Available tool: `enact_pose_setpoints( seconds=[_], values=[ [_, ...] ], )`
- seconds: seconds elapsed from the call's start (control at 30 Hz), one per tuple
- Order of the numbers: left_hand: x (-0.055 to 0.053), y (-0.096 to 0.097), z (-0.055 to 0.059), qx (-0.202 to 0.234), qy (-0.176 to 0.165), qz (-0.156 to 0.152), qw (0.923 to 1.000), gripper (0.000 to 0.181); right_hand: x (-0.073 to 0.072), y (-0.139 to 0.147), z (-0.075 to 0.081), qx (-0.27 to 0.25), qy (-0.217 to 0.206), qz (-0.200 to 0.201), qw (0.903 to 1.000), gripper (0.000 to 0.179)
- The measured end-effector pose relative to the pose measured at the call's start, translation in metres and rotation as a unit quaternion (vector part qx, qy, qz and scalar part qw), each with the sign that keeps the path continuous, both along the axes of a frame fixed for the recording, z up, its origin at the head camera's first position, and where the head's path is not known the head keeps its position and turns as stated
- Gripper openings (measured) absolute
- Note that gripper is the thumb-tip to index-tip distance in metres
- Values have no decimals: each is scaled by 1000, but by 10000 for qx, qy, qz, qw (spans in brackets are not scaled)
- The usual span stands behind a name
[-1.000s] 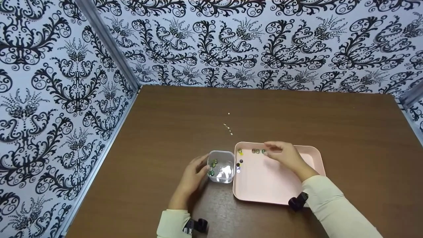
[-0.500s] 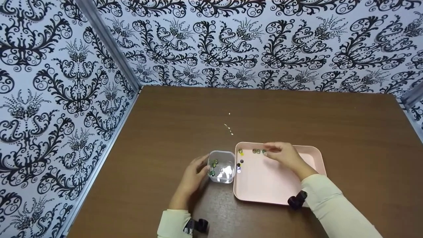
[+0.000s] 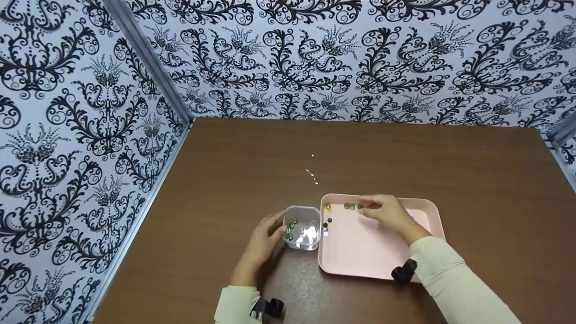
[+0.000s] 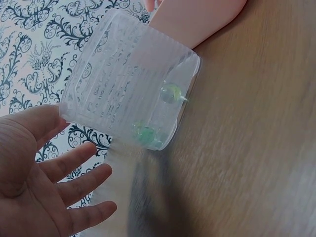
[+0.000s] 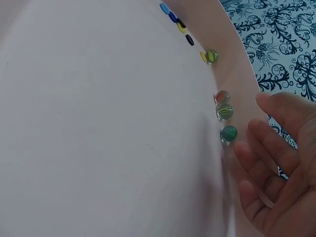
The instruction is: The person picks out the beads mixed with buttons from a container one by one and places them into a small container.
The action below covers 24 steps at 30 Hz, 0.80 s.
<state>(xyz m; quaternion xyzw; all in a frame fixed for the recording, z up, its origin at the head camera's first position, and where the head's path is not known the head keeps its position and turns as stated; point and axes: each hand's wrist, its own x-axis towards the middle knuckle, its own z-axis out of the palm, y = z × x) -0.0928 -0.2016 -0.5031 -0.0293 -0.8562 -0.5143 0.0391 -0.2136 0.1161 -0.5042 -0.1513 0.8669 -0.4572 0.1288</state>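
My left hand (image 3: 263,236) rests against the left side of a clear square plastic container (image 3: 302,244), its fingers mostly straight. In the left wrist view, a fingertip meets the container's corner while the other fingers spread apart below it. Green and yellowish glass marbles (image 3: 290,236) lie inside the container. Over the back edge of the pink tray (image 3: 364,256), my right hand (image 3: 387,213) has loosely bent fingers and holds nothing. Its fingertips are right beside a green marble (image 5: 229,133). Two clear swirled marbles (image 5: 224,111) sit in line with it along the tray wall.
A yellow-green marble (image 5: 212,56) sits near the tray's back left corner. Small flat-looking blue, black and yellow pieces (image 5: 190,40) lie along the left wall. Tray and container stand side by side on a brown table (image 3: 225,180). Patterned walls (image 3: 315,63) rise behind and left.
Both hands stay almost where they were. The container, tray and marbles keep their places; the view shifts only slightly.
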Motion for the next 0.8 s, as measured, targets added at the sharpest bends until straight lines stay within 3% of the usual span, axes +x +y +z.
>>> enact_pose_setpoints(
  seconds=[0.47, 0.7, 0.8],
  values=[
    [0, 2, 0, 21, 46, 60, 10000, 39, 1, -2, 1, 379, 135, 43, 9992, 37],
    [0, 1, 1, 147, -245, 37, 9996, 41, 1, 0, -3, 551, 413, 192, 9974, 34],
    [1, 1, 1, 82, -175, 26, 9998, 40, 1, 0, -3, 551, 454, 220, 9972, 33]
  ],
)
